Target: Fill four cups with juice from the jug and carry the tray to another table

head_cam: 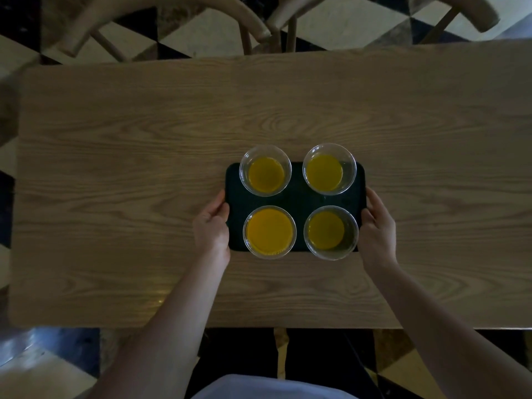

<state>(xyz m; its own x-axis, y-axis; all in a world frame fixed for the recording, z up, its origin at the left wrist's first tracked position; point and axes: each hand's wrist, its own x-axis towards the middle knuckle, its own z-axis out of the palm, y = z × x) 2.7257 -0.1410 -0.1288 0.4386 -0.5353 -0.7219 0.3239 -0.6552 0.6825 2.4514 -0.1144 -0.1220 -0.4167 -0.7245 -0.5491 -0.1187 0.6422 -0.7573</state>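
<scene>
Both forearms reach in from the bottom edge, one to each short end of the tray. Left hand [211, 226] sits on the left edge of the dark green tray [296, 197], fingers curled round the rim, thumb on top. On the tray, left to right: near-left cup [269, 232] is the fullest, juice close to the brim; far-left cup [265, 174] sits behind it at a lower level; then far-right cup [329, 169] and near-right cup [331, 232], both roughly half full. All four are clear, upright, in a two-by-two block, apart from each other. Right hand [375, 226] clamps the right edge the same way, fingers wrapped under, thumb on the rim. Tray is centred over the wooden table [115, 168], slightly nearer the person; I can't tell whether it rests on the top or is just off it. No jug in view. Two wooden chairs [259, 27] sit at the far side over checkered floor. Status as I read it: filling is done, all four cups have juice. Carry is either about to start or about to finish; can't tell which table this is. Main risk is slosh from the near-left cup.
</scene>
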